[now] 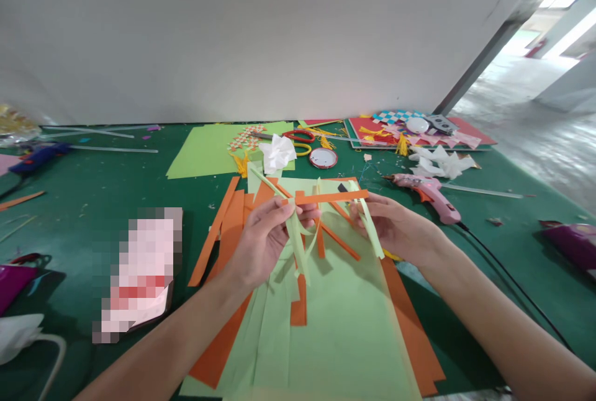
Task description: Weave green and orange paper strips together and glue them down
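Head view: step in hand seems interlacing paper; orange strip (333, 197) spans both hands, above pale green sheet (349, 326); left hand (261, 236) tightly pinches pale green strips (298, 243) at join; right hand (398, 221) half-curled at far end, grip partly hidden; next move likely calls for steady left pinch.

- Left forearm (172, 342), bare, reaches up and inward from the lower left.
- Left hand (261, 236) pinches, thumb uppermost.
- Right forearm (503, 308), also bare, angles in from the lower right.
- Right hand (395, 225) grips with curled fingers, level with the left.
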A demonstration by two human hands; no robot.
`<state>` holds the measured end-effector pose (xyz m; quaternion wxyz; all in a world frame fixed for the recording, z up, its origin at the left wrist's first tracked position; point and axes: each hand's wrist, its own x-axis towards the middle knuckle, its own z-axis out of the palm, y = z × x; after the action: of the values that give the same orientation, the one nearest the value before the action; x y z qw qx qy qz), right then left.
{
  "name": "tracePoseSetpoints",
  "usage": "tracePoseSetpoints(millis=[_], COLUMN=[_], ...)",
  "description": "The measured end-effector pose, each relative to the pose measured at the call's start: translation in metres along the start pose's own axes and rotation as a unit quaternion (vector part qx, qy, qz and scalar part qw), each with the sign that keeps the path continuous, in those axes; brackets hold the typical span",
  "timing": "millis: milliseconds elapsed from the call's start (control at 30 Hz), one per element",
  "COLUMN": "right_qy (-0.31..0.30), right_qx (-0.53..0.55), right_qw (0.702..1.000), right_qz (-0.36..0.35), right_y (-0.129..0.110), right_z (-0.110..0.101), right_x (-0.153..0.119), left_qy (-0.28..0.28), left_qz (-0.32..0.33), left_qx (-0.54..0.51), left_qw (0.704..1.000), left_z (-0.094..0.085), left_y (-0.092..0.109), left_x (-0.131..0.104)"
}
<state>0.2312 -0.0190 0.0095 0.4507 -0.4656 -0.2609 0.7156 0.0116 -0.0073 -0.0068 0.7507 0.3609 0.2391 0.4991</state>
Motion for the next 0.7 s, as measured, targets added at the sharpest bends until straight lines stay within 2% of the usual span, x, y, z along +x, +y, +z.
tracePoseSetpoints(millis=[333, 700], right_qy=[-0.012, 0.001], right_qx=[0.0, 0.006], right_qw=[1.0, 1.0], right_qz=[0.002, 0.009], right_y=[0.003, 0.0037], right_z=[-0.0002, -0.0013], right_x=[0.0015, 0.0011], left_qy=[-0.004, -0.007], left_qz=[0.0, -0.002], left_qx=[0.008, 0.011], left_qw=[1.0, 1.0], left_z=[-0.0016, -0.0022], left_y=[0.0001, 0.0001], left_x=[0.0004, 0.0])
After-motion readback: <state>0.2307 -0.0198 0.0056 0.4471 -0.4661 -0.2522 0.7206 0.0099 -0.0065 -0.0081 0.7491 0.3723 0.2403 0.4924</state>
